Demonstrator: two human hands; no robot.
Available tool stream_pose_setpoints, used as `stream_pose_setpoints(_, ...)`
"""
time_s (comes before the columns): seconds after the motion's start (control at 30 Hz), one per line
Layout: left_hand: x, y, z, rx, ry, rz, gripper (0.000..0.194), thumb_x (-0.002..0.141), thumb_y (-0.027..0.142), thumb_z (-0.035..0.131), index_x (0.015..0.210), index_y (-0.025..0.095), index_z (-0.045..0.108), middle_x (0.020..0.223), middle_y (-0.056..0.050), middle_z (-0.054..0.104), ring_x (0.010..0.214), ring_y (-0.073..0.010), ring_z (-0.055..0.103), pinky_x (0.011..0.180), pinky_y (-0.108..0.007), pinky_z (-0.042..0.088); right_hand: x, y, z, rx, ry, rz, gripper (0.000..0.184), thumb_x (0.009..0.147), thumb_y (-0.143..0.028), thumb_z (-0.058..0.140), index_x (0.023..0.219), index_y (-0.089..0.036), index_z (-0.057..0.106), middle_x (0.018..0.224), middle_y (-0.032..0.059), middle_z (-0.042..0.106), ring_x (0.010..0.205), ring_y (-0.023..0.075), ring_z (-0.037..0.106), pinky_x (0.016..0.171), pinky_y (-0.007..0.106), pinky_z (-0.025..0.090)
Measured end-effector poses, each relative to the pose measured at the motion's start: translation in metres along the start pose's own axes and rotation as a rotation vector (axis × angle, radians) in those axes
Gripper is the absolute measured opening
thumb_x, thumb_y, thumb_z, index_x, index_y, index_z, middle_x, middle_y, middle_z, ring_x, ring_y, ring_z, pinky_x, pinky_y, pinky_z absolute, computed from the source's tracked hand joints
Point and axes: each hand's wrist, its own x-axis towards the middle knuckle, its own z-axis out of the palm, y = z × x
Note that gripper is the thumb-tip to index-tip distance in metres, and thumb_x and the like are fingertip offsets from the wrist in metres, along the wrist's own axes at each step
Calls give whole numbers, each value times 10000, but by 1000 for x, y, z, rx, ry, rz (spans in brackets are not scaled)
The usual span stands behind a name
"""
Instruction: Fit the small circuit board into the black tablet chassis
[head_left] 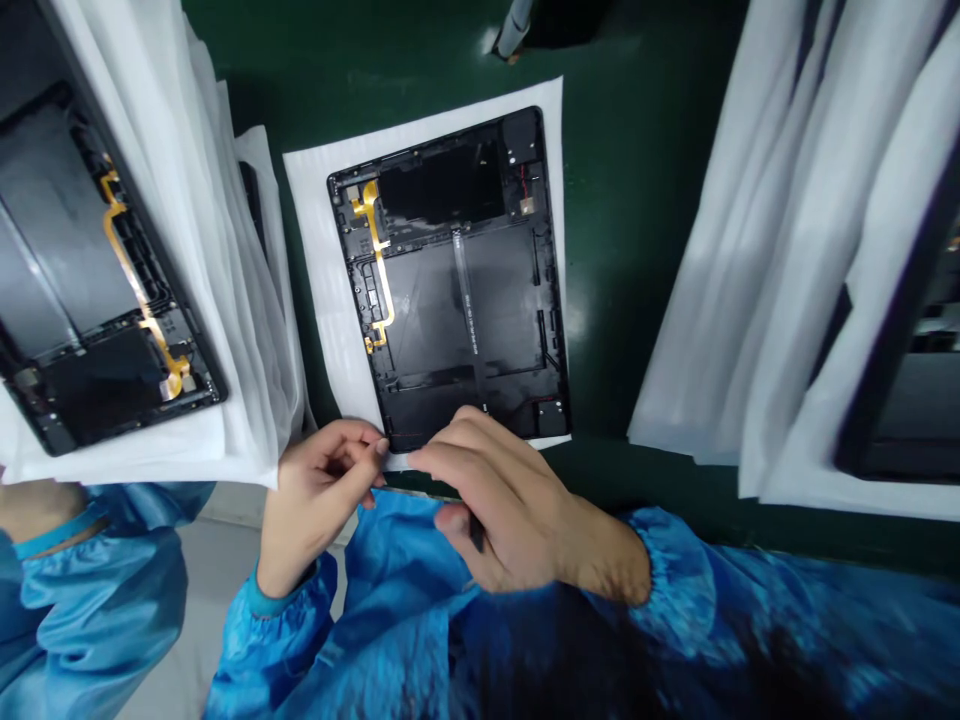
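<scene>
head view: the open black tablet housing lies on a white sheet, directly beyond both sets of fingers. the left hand has its thumb and forefinger bent together at the near left corner; whether they pinch the rim or only rest there, i cannot tell. the right hand is curled over the near edge, fingertips just right of the left thumb, with a dark sliver showing inside its grip; whether that is firmly grasped is unclear. a sideways push from these fingers could slide the housing, since the loose sheet beneath may slip. if the dark sliver is hard, a careless turn of the wrist might scratch the interior. farther ahead of the left fingers, the orange flex cable could snag if a fingertip strayed there. the left stack, overlapping the left hand's outer side, might shift if that wrist swung outward.
</scene>
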Motion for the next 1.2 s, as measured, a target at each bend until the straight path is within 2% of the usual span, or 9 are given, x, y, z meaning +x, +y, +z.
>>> stream_pose_setpoints(0.07,1,-4,0,-6,3,9,290,806,489,695,828,201,670,571,47,616,453,-92,552,461,-187,448,-4,-2,0,-30,86,-5,337,1038,-302,307,1139,-114,568,921,121,580,857,224,548,712,402,530)
stream_pose_setpoints(0.17,2,-9,0,-9,6,13,268,823,473,688,838,206,675,571,53,619,439,-75,542,445,-164,425,-7,-1,2,-78,180,11,478,1060,-416,216,1053,-127,596,778,61,523,726,190,520,640,360,512)
stream_pose_setpoints(0.23,3,-11,-1,-13,5,19,236,834,447,686,838,211,675,569,62,617,437,-61,540,443,-144,411,-9,1,4,-47,140,-4,424,1063,-400,267,1024,-136,597,707,26,524,644,161,500,609,324,514)
stream_pose_setpoints(0.33,2,-10,-1,-20,3,47,210,844,426,684,837,216,677,570,66,621,443,-50,551,441,-125,398,-11,3,11,-56,37,-23,216,1017,-248,474,1096,-83,589,795,67,651,727,167,583,697,331,568)
stream_pose_setpoints(0.47,2,-8,-1,-25,0,68,202,848,417,683,834,216,678,574,67,627,442,-50,564,419,-119,379,-14,5,21,-94,18,-9,247,913,-77,599,1158,-55,577,876,102,706,802,175,623,733,341,586)
stream_pose_setpoints(0.57,2,-9,-1,-27,-1,60,205,845,417,683,834,213,679,568,65,628,443,-53,572,424,-116,390,-13,5,24,-108,15,0,242,900,-60,605,1142,-59,587,835,92,706,766,172,607,685,335,568)
stream_pose_setpoints(0.9,4,-6,0,-18,-3,64,199,838,422,666,824,225,683,545,66,621,413,-57,552,364,-119,331,-15,5,26,-175,-33,-17,309,911,-78,591,1215,-37,559,899,117,707,790,184,597,694,350,534)
stream_pose_setpoints(1.0,4,-7,-1,-13,-5,71,201,841,430,659,820,231,680,553,69,622,422,-57,563,390,-117,372,-15,4,26,-200,-30,-12,323,913,-101,594,1228,-39,556,907,113,708,799,188,599,692,350,527)
stream_pose_setpoints(1.2,4,-9,-1,26,15,101,176,847,433,663,835,260,688,556,77,633,426,-51,569,425,-101,417,-12,0,20,-280,-134,-32,300,938,-149,578,1206,-18,605,924,116,713,812,199,599,696,366,519)
